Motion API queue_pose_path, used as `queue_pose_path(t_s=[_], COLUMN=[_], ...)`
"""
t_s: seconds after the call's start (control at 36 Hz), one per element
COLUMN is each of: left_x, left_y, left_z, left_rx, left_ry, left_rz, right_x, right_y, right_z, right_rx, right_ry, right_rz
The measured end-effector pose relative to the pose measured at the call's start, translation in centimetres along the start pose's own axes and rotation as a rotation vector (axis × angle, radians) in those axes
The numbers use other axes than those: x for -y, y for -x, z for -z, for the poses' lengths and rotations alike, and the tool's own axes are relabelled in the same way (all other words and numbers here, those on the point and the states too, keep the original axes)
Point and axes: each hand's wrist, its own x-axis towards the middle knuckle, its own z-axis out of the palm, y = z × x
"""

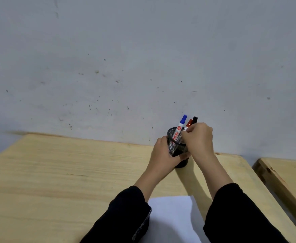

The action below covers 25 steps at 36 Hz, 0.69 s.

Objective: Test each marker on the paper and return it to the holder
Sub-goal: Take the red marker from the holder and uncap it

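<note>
Left hand (163,153) grips the mesh holder (176,146); right hand (199,137) pinches the red marker (189,123), hiding its barrel.

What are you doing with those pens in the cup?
A person's left hand is wrapped around a black mesh holder on the wooden table. The right hand is at its rim, fingers closed on one of the markers. A blue-capped marker, a red-capped marker and a black-capped marker stand inside. A sheet of white paper lies nearer, with no marks visible.
</note>
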Motion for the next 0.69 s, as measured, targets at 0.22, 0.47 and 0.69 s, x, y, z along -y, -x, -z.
queue_pose_path(t_s=[0.22, 0.47, 0.69], left_x=[0.1, -0.2, -0.1], left_y=[0.3, 0.7, 0.9], left_z=[-0.1, -0.4, -0.6], left_rx=[-0.074, -0.096, -0.114], left_ry=[-0.062, -0.100, -0.125], left_rz=[0.030, 0.039, 0.042], right_x=[0.8, 1.0, 1.1], right_y=[0.1, 0.3, 0.4], right_z=[-0.8, -1.3, -1.5], right_rx=[0.042, 0.008, -0.028], right_ry=[-0.016, -0.026, -0.018], right_rz=[-0.026, -0.093, -0.073])
